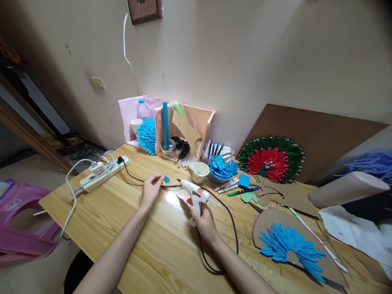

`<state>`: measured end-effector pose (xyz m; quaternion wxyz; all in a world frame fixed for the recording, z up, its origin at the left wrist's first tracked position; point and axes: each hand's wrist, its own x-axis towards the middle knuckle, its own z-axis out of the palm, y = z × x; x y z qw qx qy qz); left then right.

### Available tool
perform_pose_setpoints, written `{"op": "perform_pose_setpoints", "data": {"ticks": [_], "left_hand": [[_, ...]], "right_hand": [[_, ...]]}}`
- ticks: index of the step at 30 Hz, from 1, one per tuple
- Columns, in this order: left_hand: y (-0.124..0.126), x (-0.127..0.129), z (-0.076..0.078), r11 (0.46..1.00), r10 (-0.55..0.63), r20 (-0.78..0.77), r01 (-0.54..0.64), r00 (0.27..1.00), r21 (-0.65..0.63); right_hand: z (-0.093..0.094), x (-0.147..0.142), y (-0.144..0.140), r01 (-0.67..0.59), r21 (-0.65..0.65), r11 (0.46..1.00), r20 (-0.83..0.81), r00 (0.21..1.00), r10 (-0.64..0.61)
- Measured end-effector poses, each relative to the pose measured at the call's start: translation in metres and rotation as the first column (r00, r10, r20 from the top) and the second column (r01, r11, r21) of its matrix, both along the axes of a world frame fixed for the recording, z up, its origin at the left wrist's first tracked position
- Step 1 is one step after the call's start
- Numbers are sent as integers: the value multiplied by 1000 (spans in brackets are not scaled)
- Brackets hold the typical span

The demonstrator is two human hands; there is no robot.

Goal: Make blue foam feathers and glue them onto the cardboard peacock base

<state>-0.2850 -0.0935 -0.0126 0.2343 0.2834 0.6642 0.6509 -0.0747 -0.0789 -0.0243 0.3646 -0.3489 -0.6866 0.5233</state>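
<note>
1. Head view, hands: the left hand (150, 188) pinches a small blue piece (167, 179) between fingertips, lifted just off the surface (122, 212), its folded end turned toward the glue gun, apparently so the nozzle can reach it.
2. The right hand (204, 222) is closed around the grip of the glue gun (194, 192), nozzle pointing left at the blue piece and just beside it, not touching as far as I can tell. Held low over the wood, any drip would land on the surface.
3. The gun's black cord (232, 228) loops round the right wrist, slack enough to leave the hand free.
4. A power strip (104, 173) lies at the left edge with plugs in it, near the hands.
5. A bowl of blue pieces (223, 168) and a paper cup (200, 171) stand just beyond the gun, within easy reach.
6. Markers (235, 188) lie to the right of the bowl.
7. A blue fan (289, 245) of like pieces sits on cardboard at the right, flat on the surface.
8. A red and green disc (272, 158) leans against the wall, out of the way.
</note>
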Motion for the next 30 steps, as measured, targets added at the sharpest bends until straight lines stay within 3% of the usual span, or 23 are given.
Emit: {"op": "perform_pose_setpoints", "data": {"ticks": [9,19,30], "left_hand": [[3,1,-4,999,-38,-19,38,999,35],[0,2,3,989,-147,107,150,983,-15],[-3,7,8,992,-116,339,128,934,-16]], "right_hand": [[0,0,2,25,-30,999,-55,998,-27],[3,-2,3,30,2,1000,-18,999,-30],[1,-1,5,72,-44,996,-44,996,-74]]}}
